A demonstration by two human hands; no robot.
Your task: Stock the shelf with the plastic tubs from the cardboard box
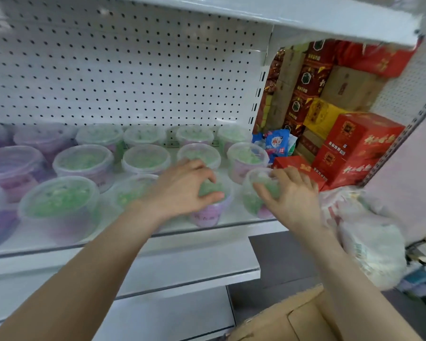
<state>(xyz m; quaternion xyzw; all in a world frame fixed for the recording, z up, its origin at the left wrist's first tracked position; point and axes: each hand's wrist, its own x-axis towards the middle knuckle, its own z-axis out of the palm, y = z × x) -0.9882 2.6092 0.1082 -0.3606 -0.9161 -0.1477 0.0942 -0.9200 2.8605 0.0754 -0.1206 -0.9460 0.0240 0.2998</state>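
Observation:
My left hand (182, 187) grips the lid of a clear plastic tub (210, 214) with green contents and a purple label, standing upright at the front of the white shelf (194, 238). My right hand (290, 193) grips a second such tub (255, 193), tilted toward me at the shelf's front right. Several similar tubs (145, 158) stand in rows behind and to the left. A corner of the cardboard box (293, 318) shows at the bottom right.
Red cartons (354, 148) are stacked right of the shelf, with blue packets (277, 143) beside them. A white plastic bag (369, 244) hangs at the right. Purple tubs (12, 166) fill the left end. A perforated back panel (123, 70) and upper shelf (280, 13) bound the space.

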